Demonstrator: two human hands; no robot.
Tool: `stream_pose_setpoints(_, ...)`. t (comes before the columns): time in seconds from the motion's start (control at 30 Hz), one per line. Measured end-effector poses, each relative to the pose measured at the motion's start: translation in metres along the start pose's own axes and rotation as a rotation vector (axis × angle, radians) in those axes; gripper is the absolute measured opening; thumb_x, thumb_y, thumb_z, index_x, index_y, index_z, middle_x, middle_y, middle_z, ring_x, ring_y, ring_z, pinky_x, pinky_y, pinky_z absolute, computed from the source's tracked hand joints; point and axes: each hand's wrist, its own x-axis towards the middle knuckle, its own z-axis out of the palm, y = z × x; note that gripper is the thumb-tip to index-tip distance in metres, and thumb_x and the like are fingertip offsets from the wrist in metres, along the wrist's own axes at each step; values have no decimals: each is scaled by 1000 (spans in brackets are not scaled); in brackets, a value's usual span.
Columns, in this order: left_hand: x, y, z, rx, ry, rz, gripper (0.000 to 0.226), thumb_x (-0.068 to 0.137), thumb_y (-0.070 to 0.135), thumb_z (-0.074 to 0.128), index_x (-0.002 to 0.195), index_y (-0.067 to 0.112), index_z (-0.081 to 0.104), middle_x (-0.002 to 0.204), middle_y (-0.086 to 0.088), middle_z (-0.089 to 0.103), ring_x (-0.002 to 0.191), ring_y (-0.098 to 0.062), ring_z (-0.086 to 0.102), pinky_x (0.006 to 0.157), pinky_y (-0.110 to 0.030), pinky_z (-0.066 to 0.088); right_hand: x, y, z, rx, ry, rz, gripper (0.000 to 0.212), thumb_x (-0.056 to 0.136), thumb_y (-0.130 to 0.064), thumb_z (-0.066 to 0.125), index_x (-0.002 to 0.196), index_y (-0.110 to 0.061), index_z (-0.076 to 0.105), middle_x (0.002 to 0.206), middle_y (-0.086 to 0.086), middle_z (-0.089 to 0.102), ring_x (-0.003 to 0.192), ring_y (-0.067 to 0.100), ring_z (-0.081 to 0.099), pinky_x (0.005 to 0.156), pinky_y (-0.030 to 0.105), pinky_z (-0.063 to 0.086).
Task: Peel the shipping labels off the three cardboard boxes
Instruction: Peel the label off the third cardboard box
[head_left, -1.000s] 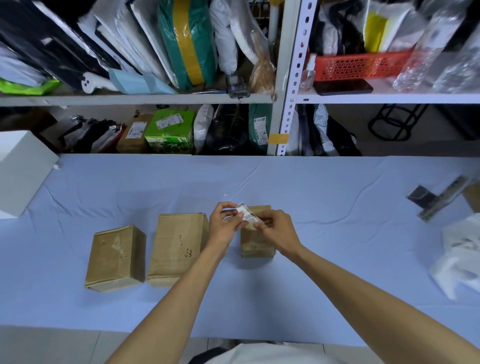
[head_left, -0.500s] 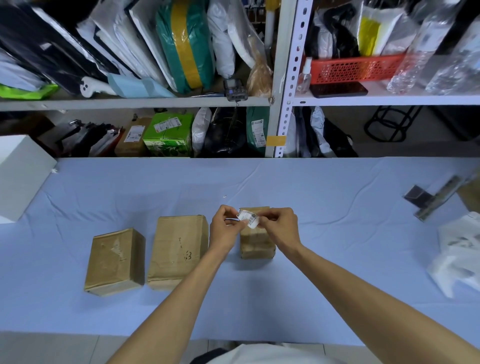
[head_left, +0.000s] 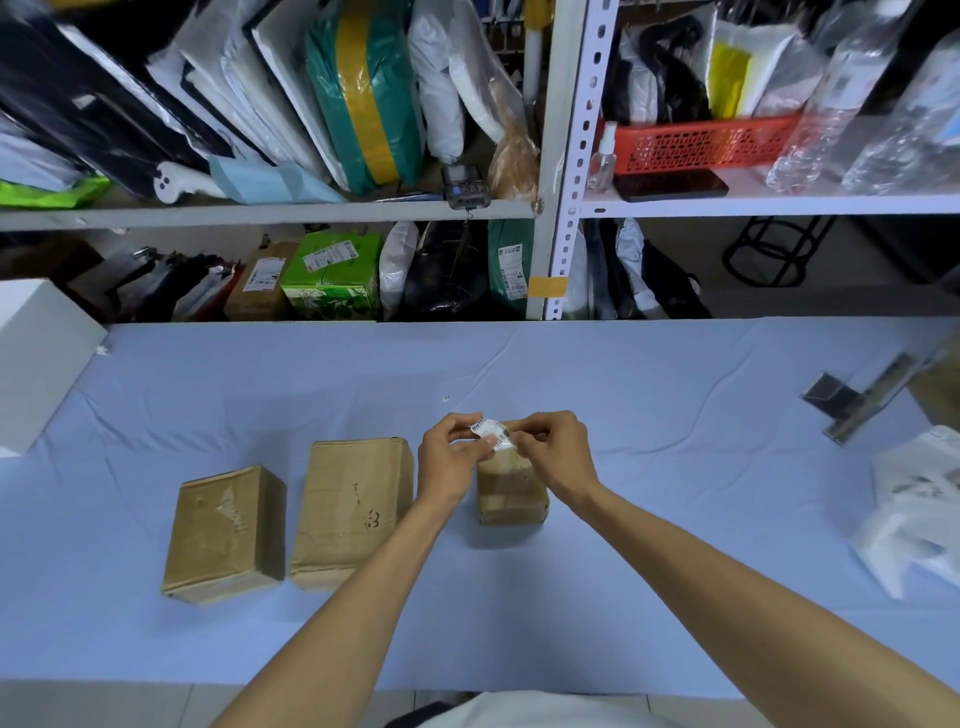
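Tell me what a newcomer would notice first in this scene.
The left hand and right hand pinch a crumpled white shipping label over the small brown cardboard box at mid-table. Left of it, a taller brown cardboard box and a squat brown cardboard box stand on the pale blue tablecloth.

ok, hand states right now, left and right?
Left hand: closed, pinching the label.
Right hand: closed, pinching the same label.

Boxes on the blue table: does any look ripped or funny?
Yes. The left box has a pale, scuffed patch on its top where the surface looks torn away. The middle box only has pen marks.
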Motion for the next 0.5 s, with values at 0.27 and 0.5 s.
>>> stream_pose_setpoints(0.27,2,2,2,130,-3,63,11,76,8,77,75,18,73,75,-4,74,73,-19,71,75,-35,58,-2,1,5,77,-10,-21,5,82,-9,66,82,-9,71,69,3,71,59,9,66,60,20,51)
stream_pose_setpoints(0.5,9,11,0,216,61,61,6,79,6,75,76,10,71,77,-3,70,78,-20,68,76,-34,57,1,2,14,117,-104,22,24,84,-7,60,92,-21,78,81,-9,75,78,3,70,72,14,53)
